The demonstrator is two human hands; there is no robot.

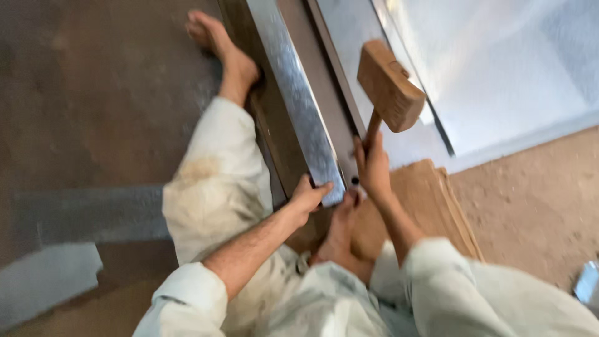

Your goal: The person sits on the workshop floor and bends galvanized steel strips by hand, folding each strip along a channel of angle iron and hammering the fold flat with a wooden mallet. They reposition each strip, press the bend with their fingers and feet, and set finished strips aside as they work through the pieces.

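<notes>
Right hand (373,167) fisted on raised blocky brown wooden mallet (390,85) just right of long shiny folded sheet-metal strip (299,100), running away along floor, near end pinned under left hand (307,197)

Bare, matt wooden mallet (390,85); shiny, mottled galvanised metal strip (299,100); dull brown metal rail (324,93); pale glossy sheet metal (499,68); rough, dusty floor (530,193); matt brown cardboard (430,200).
</notes>
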